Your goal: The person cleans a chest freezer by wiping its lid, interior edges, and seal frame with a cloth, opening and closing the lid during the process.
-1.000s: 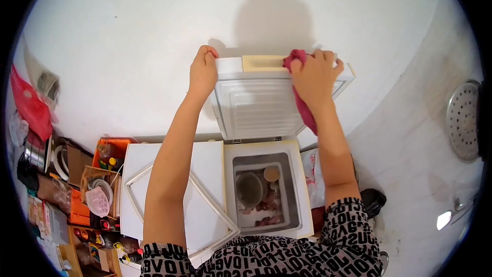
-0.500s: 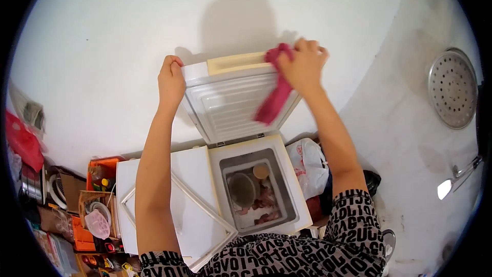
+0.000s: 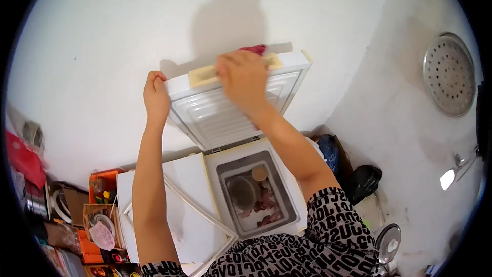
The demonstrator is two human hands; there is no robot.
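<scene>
A white chest freezer lid point(image 3: 220, 118) stands raised on its hinges, with a yellowed handle recess point(image 3: 202, 76) along its top edge. My left hand point(image 3: 156, 97) is closed around the lid's left upper corner. At the handle recess, my right hand point(image 3: 243, 79) presses a dark pink cloth point(image 3: 254, 50), mostly hidden behind the fingers. Below the lid, the open freezer compartment point(image 3: 223, 174) holds a round grey container point(image 3: 242, 192), a smaller tan round one point(image 3: 260, 173) and reddish pieces that look like meat.
A loose white gasket frame point(image 3: 195, 200) lies on the freezer's closed left half point(image 3: 174, 225). Orange crates point(image 3: 95, 243) and clutter stand at left. Black bags point(image 3: 364, 182) sit at right. On the right wall hang a perforated metal disc point(image 3: 450, 77) and a ladle point(image 3: 448, 179).
My right hand has slid left along the lid's top edge with the cloth, from near the right end to the handle recess. My left hand keeps its hold on the corner.
</scene>
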